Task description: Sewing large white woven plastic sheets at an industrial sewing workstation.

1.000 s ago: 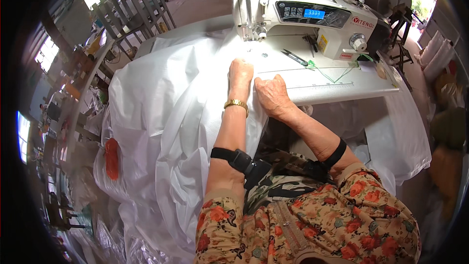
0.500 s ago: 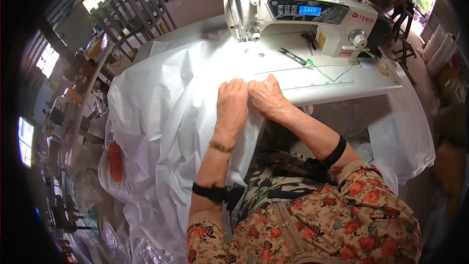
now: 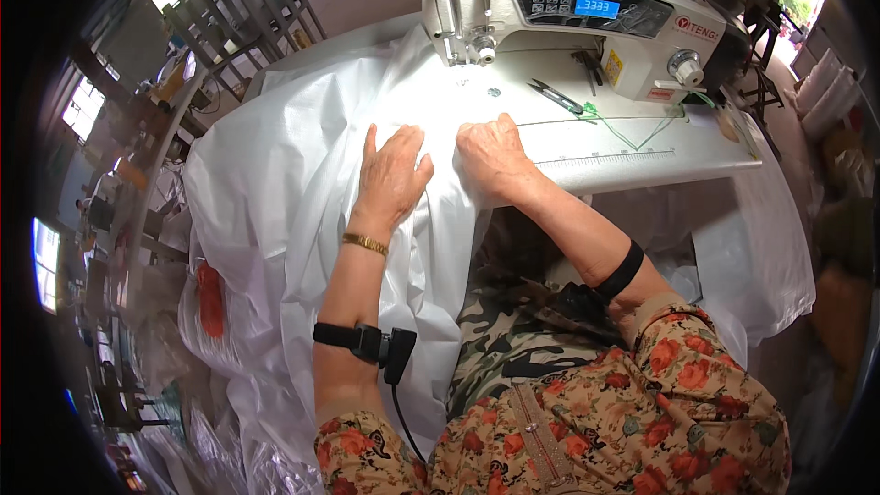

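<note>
The person sits at a white sewing machine with both hands laid on a large sheet of white woven fabric. The left hand lies flat and open, fingers spread, palm pressing the fabric down just in front of the machine's needle end. The right hand sits close beside it, nearer the machine's body, fingers curled down onto a fold of the same fabric; it seems to pinch or bunch the edge, though the grip itself is hidden under the knuckles. Pressing with one palm while gathering with the other looks like a way to keep the slippery sheet flat and its edge lined up (a judgement, not something plainly shown).

The fabric spills from the white machine table to the needle side of the machine and down over the person's lap. A pair of thread snips lies on the table just before the machine's arm, near a loop of green thread.
</note>
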`<state>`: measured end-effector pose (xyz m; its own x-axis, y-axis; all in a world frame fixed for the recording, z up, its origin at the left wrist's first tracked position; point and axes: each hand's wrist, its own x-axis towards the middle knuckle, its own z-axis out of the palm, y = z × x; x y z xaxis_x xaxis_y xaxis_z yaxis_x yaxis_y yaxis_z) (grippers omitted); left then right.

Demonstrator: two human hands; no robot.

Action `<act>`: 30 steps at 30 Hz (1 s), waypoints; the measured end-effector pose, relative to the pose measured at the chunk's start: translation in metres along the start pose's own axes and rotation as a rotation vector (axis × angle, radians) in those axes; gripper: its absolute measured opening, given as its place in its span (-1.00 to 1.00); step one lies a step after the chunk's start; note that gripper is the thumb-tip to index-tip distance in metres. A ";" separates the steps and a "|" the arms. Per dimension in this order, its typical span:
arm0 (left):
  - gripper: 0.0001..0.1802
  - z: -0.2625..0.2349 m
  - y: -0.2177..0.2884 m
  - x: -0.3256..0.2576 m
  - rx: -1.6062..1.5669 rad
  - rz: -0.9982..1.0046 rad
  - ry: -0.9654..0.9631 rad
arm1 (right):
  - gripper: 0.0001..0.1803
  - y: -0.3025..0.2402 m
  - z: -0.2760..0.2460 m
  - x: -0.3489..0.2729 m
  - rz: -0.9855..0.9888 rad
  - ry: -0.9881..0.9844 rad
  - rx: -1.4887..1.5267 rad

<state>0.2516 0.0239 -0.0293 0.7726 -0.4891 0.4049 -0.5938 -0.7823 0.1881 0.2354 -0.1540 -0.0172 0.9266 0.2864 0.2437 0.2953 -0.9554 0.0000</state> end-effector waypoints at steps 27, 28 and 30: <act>-0.55 0.051 0.120 -0.104 -0.155 -0.180 0.319 | -0.72 0.051 0.036 0.060 0.243 0.103 0.281; -0.55 0.066 0.109 -0.118 -0.150 -0.193 0.320 | -0.72 0.043 0.036 0.061 0.231 0.097 0.285; -0.55 0.094 0.092 -0.139 -0.186 -0.260 0.387 | -0.72 0.043 0.036 0.058 0.218 0.100 0.258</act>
<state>0.1111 -0.0165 -0.1525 0.7814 -0.0806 0.6188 -0.4497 -0.7603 0.4688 0.3101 -0.1762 -0.0377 0.9506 0.0568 0.3051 0.1539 -0.9400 -0.3044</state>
